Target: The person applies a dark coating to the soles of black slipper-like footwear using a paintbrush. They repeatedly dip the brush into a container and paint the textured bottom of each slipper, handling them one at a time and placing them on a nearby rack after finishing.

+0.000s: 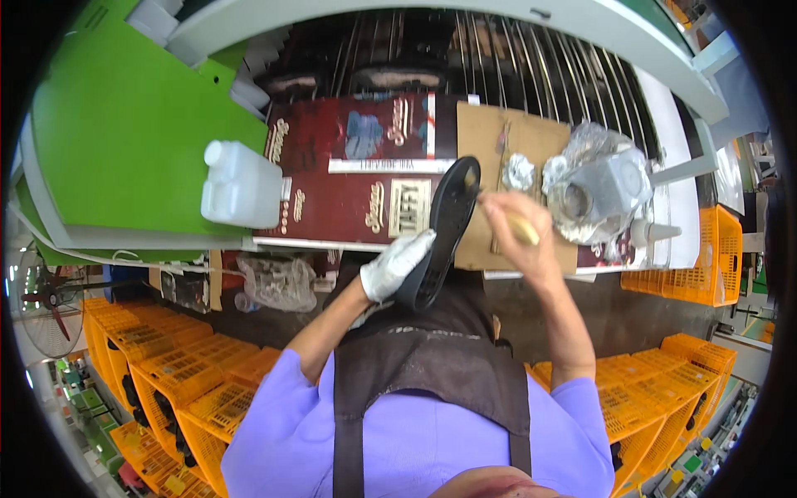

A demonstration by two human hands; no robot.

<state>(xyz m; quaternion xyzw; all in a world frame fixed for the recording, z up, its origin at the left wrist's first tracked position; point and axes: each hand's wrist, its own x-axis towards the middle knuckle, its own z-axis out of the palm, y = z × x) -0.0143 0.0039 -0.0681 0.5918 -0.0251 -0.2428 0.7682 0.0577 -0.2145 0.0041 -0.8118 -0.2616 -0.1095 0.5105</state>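
In a white glove, my left hand is closed on a black shoe sole, gripping its left edge near the lower end. The sole is tilted, its far end leaning right, and its hollow inner side shows. My bare right hand is wrapped around a brush with a pale wooden handle. The brush tip is hard to make out, near the sole's far end. Beyond that hand, a crumpled foil-like lump rests on a brown cardboard sheet. A clear plastic bottle in plastic wrap lies to its right.
Dark red printed cardboard covers the bench at left, with a white jug on it. A roller conveyor runs behind. A nozzle bottle lies at the right edge. Orange crates stand around me; a fan is far left.
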